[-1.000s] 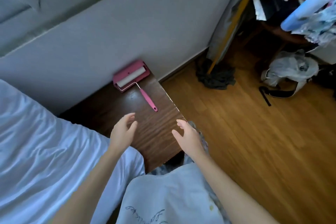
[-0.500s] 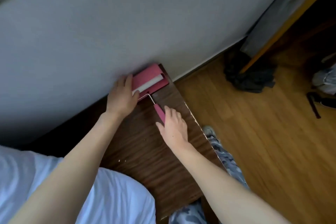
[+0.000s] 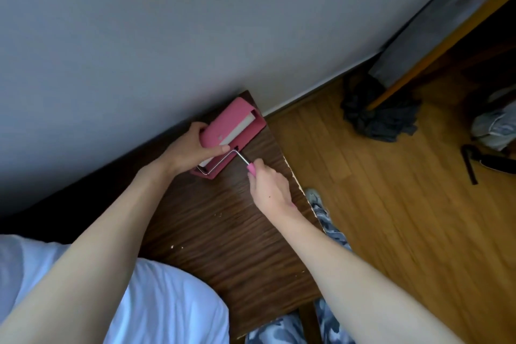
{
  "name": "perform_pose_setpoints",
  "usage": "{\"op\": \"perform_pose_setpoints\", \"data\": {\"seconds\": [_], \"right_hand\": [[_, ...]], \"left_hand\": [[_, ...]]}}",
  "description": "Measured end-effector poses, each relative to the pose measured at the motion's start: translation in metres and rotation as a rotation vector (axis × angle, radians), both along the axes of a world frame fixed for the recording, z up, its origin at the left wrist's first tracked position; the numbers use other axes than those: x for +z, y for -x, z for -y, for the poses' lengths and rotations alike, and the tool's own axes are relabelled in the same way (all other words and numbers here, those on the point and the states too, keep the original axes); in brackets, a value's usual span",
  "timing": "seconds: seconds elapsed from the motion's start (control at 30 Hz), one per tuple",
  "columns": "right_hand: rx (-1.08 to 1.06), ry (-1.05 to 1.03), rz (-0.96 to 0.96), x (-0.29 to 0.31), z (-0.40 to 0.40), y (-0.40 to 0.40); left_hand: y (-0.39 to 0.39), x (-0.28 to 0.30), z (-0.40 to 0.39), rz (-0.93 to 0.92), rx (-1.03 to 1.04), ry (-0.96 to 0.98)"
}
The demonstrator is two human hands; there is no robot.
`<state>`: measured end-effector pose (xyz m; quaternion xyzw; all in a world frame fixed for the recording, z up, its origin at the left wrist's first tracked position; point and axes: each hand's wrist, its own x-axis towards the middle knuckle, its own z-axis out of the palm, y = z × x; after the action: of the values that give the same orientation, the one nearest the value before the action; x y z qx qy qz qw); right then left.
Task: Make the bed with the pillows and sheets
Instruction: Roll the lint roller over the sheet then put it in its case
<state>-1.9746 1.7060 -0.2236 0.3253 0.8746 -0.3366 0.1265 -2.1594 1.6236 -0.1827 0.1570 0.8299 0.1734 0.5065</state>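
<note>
— Sheet first: where is it?
— White, bunched at the near left edge, lying over the near corner of the dark wood bench, partly under your left forearm. No pillow is in view from here.
— And your legs?
— Patterned trousers show along the bench's right edge and at the bottom, over the wooden floor.
— What are your hands doing?
— Your right hand has its fingers curled round the pink handle of the lint roller; only the tip of the handle and the bent metal rod show beyond it. Farther on, your left hand grips the pink cover of the roller, thumb along its near side, fingers wrapped over the far end. The white roll shows under the cover, whose right end lies against the bench at the far corner, by the grey wall.
— Anything beyond?
— Far right, a dark mop head on the floor with its yellow pole leaning away.
</note>
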Motion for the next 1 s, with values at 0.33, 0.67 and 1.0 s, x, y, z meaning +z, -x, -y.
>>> {"op": "perform_pose_setpoints", "data": {"seconds": [0.33, 0.67, 1.0], "right_hand": [[-0.029, -0.017, 0.018, 0.006, -0.008, -0.009], [-0.022, -0.057, 0.027, 0.015, -0.013, -0.038], [-0.059, -0.045, 0.161, 0.028, -0.005, -0.079]], "left_hand": [[-0.002, -0.004, -0.009, -0.244, -0.186, -0.071], [0.017, -0.020, 0.001, -0.457, -0.145, -0.104], [0.006, -0.002, 0.008, -0.515, -0.104, -0.179]]}}
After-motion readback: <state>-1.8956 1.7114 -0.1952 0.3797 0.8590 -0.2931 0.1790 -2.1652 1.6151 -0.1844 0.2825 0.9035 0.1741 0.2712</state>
